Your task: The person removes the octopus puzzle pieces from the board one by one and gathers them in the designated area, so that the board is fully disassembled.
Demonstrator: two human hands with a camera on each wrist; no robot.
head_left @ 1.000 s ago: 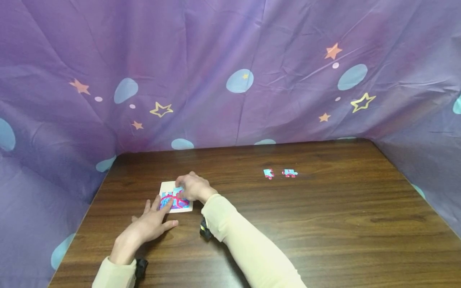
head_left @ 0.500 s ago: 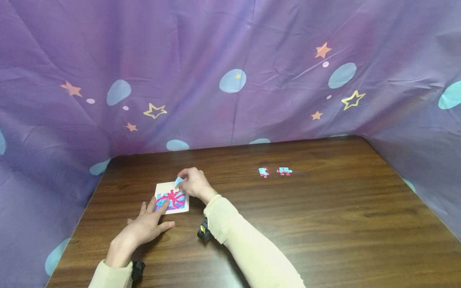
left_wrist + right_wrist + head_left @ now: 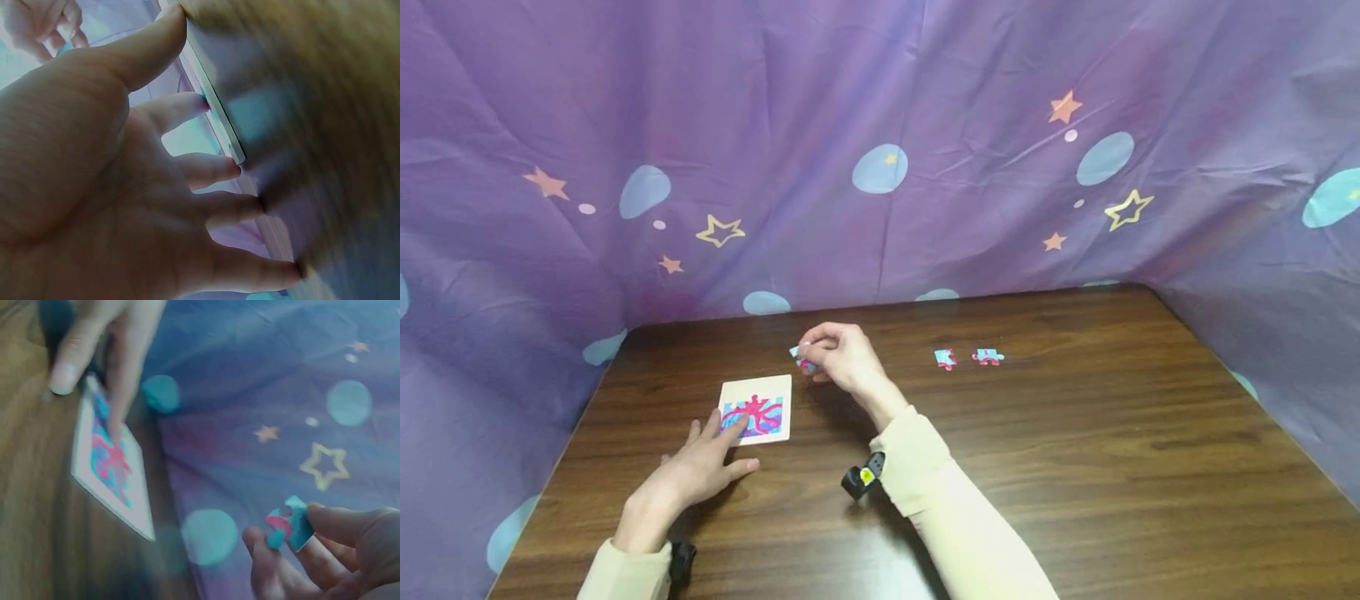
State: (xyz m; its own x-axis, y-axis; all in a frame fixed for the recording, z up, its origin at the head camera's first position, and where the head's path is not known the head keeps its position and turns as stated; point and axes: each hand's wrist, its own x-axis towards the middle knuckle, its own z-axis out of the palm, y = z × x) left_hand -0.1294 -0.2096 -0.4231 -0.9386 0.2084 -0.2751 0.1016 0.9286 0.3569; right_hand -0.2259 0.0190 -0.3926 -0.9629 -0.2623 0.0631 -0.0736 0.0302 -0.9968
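Observation:
On the table lies a small white-framed puzzle board (image 3: 771, 386), its near part filled with a pink octopus-like picture on blue and purple. The far strip of the board is bare white. My left hand (image 3: 687, 477) rests its extended fingers on the board's near left side, partly covering the picture. Beyond the board to the right, my right hand (image 3: 852, 358) pinches a blue and pink puzzle piece (image 3: 299, 525) between thumb and fingers, held above the tabletop. The right wrist view shows this piece plainly, along with the tilted-looking board (image 3: 139, 519).
Two loose blue and pink pieces, one (image 3: 944, 359) left of the other (image 3: 988, 357), lie toward the back of the brown wooden table (image 3: 1075, 450). A purple curtain (image 3: 820, 108) with stars and blue ovals hangs behind and at both sides.
My right hand has lifted the puzzle piece off the board's far part and carried it away to the right and back. The left hand stays on the board.

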